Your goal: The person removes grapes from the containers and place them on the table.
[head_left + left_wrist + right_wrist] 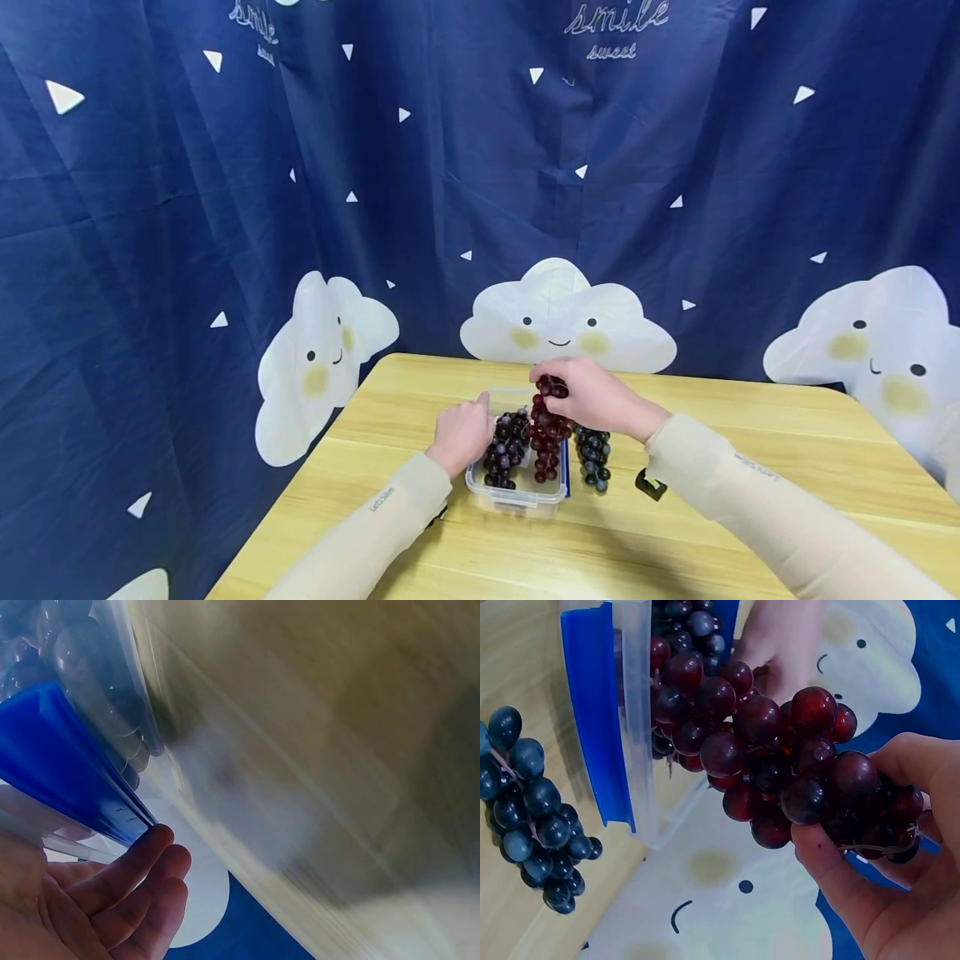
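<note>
In the head view my right hand (588,396) grips the upper end of a bunch of dark red grapes (547,433), which hangs down over a clear plastic container (517,500). The right wrist view shows thumb and fingers around the red grapes (757,720) at one end. My left hand (461,433) holds the container's left side. Up close in the left wrist view, its fingertips (156,834) lie at the edge of a blue locking flap (67,765). Inside the container rests a bunch of dark purple grapes (506,450).
Right of the container, a bunch of blue-black grapes (594,458) lies on the wooden table (712,450). Another blue flap (592,712) hangs on the container's side near these grapes. A dark blue curtain (450,167) with smiling clouds stands behind the table.
</note>
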Demonstrator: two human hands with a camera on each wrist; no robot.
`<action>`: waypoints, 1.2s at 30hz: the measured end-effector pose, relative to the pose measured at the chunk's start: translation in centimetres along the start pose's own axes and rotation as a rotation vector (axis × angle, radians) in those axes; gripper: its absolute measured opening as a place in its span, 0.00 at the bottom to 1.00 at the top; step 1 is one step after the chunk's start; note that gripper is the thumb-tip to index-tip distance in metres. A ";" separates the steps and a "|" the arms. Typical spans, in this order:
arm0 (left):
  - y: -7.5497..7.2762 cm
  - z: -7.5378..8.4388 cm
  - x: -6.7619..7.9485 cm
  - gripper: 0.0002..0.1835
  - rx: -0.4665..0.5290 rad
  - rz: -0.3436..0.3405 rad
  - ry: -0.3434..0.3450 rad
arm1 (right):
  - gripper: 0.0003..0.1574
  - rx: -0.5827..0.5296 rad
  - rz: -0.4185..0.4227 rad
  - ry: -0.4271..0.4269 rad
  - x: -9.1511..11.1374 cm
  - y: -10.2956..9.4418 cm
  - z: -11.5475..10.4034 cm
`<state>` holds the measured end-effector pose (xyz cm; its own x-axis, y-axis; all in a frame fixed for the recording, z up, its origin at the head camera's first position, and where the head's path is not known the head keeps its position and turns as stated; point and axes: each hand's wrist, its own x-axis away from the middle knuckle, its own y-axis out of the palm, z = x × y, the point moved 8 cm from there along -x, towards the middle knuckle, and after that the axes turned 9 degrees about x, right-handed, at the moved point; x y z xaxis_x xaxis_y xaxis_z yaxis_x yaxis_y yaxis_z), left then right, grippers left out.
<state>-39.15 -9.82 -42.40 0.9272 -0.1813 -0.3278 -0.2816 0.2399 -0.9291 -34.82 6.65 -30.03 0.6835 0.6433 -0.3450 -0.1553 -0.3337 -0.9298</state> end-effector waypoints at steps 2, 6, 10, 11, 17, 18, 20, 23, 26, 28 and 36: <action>0.1 0.0 0.0 0.27 0.002 -0.002 0.000 | 0.21 -0.008 0.002 0.004 0.1 -0.4 0.1; 0.2 0.1 0.1 0.26 0.003 -0.009 0.005 | 0.22 -0.020 0.013 0.009 0.4 -1.2 0.3; 0.2 0.1 0.2 0.26 0.011 -0.019 0.009 | 0.21 -0.025 0.026 0.012 0.7 -2.1 0.7; 0.2 0.2 0.2 0.26 0.016 -0.019 0.008 | 0.21 -0.029 0.030 0.014 0.7 -2.4 0.8; 0.0 0.1 0.1 0.26 0.031 -0.018 -0.005 | 0.21 -0.059 0.042 0.075 1.2 -3.7 2.0; 0.0 0.1 0.0 0.26 0.029 -0.021 -0.008 | 0.21 -0.067 0.037 0.091 1.4 -3.9 2.2; -0.1 0.1 0.0 0.26 0.030 -0.032 -0.017 | 0.21 -0.091 0.023 0.120 1.7 -4.2 2.7; -0.1 0.0 0.0 0.27 0.028 -0.043 -0.026 | 0.20 -0.121 0.007 0.151 2.2 -4.7 3.4; 0.0 0.0 0.0 0.27 0.034 -0.048 -0.028 | 0.20 -0.131 0.006 0.170 2.8 -5.3 4.1; 0.1 -0.1 0.0 0.27 0.042 -0.051 -0.026 | 0.19 -0.121 0.018 0.172 3.2 -5.7 4.5; 0.1 -0.2 -0.2 0.28 0.056 -0.047 -0.017 | 0.18 -0.059 0.076 0.223 5.1 -7.2 6.3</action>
<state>-39.44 -9.97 -42.46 0.9432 -0.1777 -0.2807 -0.2238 0.2844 -0.9322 -34.67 16.69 -25.90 0.8129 0.4489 -0.3711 -0.1752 -0.4192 -0.8908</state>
